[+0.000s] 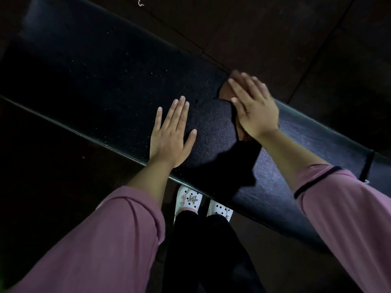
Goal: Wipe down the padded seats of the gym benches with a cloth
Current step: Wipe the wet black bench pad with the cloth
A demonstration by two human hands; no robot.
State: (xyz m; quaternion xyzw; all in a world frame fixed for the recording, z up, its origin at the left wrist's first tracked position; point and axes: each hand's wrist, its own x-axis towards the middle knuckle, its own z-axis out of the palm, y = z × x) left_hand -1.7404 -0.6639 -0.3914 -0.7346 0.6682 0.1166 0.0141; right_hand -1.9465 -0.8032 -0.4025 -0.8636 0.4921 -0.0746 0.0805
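Note:
A long black padded bench seat [101,81] runs diagonally from upper left to lower right. A brown cloth [227,92] lies on the seat near its far edge, mostly hidden under my right hand [252,106], which presses flat on it with straight fingers and looks motion-blurred. My left hand [171,134] rests flat on the seat near its front edge, fingers straight and spread, a short way left of the cloth and not touching it. Small pale specks dot the seat to the left of my hands.
Dark floor [296,39] with tile seams surrounds the bench. My feet in white clogs [189,199] stand against the bench's near edge. A seam or strap [368,166] crosses the pad at the right end. The scene is dim, lit mainly around my hands.

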